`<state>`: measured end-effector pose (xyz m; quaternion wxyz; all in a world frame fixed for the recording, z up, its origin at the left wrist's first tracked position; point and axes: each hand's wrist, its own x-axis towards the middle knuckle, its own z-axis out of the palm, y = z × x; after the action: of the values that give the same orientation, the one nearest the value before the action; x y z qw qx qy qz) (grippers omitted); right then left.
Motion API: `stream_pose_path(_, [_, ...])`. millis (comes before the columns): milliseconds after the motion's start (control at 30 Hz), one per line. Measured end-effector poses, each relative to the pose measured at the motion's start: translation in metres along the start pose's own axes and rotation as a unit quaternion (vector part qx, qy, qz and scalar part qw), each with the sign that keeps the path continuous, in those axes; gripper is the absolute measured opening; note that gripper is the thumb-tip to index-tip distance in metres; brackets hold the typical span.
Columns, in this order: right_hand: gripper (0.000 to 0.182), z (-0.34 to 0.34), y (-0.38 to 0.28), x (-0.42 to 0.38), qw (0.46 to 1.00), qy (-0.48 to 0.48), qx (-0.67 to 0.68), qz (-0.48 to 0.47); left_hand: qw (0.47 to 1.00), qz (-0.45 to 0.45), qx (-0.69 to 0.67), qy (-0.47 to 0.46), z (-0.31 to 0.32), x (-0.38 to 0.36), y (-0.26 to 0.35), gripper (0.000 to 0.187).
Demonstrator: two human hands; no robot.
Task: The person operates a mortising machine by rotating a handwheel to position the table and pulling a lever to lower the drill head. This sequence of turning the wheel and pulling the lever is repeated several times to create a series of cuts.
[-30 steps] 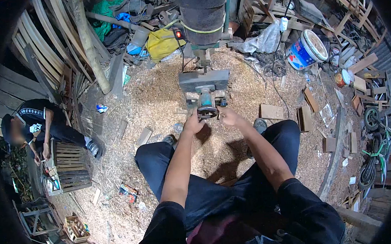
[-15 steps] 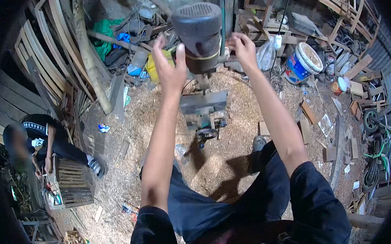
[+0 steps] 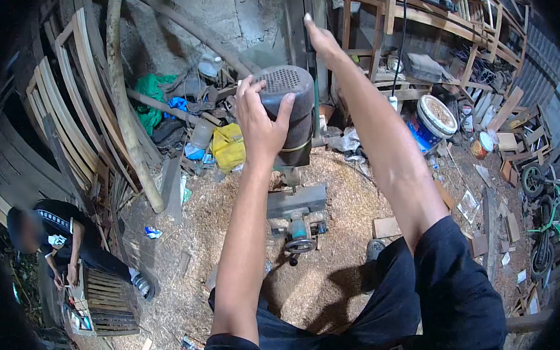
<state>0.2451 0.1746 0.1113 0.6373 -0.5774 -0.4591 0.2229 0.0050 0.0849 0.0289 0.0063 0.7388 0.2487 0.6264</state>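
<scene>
A machine stands before me on the sawdust floor: a dark cylindrical motor [image 3: 292, 104] with a perforated end cap on top, a grey metal block [image 3: 296, 201] below it, and a small handwheel [image 3: 300, 244] at the bottom. My left hand [image 3: 259, 119] grips the motor's left side, fingers wrapped over the cap. My right hand [image 3: 319, 38] is raised higher, behind the motor, against a vertical post [image 3: 309, 12]; whether it grips the post is hidden. My legs in dark trousers are at the bottom.
Another person [image 3: 55, 240] in black crouches at the left by a slatted wooden crate [image 3: 109, 297]. Curved wooden slats [image 3: 68, 116] lean at the left. A yellow bag [image 3: 228, 146], a white and blue bucket [image 3: 434, 121], wood offcuts and a small bicycle [image 3: 548, 218] lie about.
Both hands left the handwheel and rose. My left hand now grips the motor top; my right went higher to the post. The view tilted upward.
</scene>
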Motion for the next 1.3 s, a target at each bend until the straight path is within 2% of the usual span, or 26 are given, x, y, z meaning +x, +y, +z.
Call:
stream_pose_path(67, [0.077, -0.009, -0.013, 0.012, 0.998, -0.021, 0.065, 0.001, 1.000, -0.002, 0.000, -0.002, 0.000, -0.003, -0.001, 0.058])
stream_pose_path(133, [0.071, -0.012, -0.046, -0.007, 0.966, -0.041, 0.256, -0.017, 1.000, -0.014, -0.013, -0.002, 0.001, -0.003, -0.003, 0.061])
stream_pose_path(167, [0.061, -0.007, -0.067, -0.021, 0.967, -0.050, 0.249, -0.004, 1.000, -0.024, -0.019, -0.004, 0.002, -0.004, -0.004, 0.062])
stream_pose_path(200, [0.062, -0.014, -0.050, 0.004, 0.948, -0.178, 0.259, 0.044, 0.999, -0.034, -0.022, -0.009, 0.001, -0.006, -0.003, 0.062])
stream_pose_path(267, [0.074, -0.039, -0.004, 0.084, 0.857, -0.416, 0.275, 0.129, 0.998, -0.046, -0.031, -0.022, -0.003, -0.004, 0.000, 0.062])
stream_pose_path(300, [0.069, -0.029, -0.067, -0.008, 0.929, -0.262, 0.206, 0.162, 0.999, -0.036, 0.011, -0.033, -0.006, -0.004, 0.002, 0.062])
stream_pose_path(433, [0.065, -0.016, -0.090, -0.066, 0.966, -0.115, 0.184, 0.140, 0.996, -0.068, 0.004, -0.051, -0.007, -0.007, 0.006, 0.064])
stream_pose_path(533, [0.059, -0.026, -0.071, -0.058, 0.938, -0.295, 0.175, 0.045, 0.995, -0.080, 0.016, -0.051, -0.006, -0.012, 0.007, 0.064])
stream_pose_path(567, [0.052, -0.030, -0.063, -0.059, 0.940, -0.276, 0.190, 0.062, 0.992, -0.113, -0.012, -0.052, -0.004, -0.014, 0.007, 0.066])
stream_pose_path(700, [0.048, -0.029, -0.056, -0.085, 0.956, -0.224, 0.190, 0.005, 0.990, -0.124, -0.014, -0.071, -0.010, -0.024, 0.016, 0.071])
stream_pose_path(800, [0.045, -0.029, -0.047, -0.103, 0.954, -0.218, 0.206, -0.016, 0.993, -0.099, 0.010, -0.071, -0.017, -0.038, 0.027, 0.071])
stream_pose_path(967, [0.044, -0.029, -0.043, -0.118, 0.963, -0.172, 0.200, -0.054, 0.989, -0.094, 0.033, -0.109, -0.025, -0.053, 0.043, 0.082])
stream_pose_path(1300, [0.043, -0.024, -0.037, -0.120, 0.967, -0.124, 0.204, -0.088, 0.977, -0.100, 0.057, -0.181, -0.038, -0.072, 0.056, 0.085])
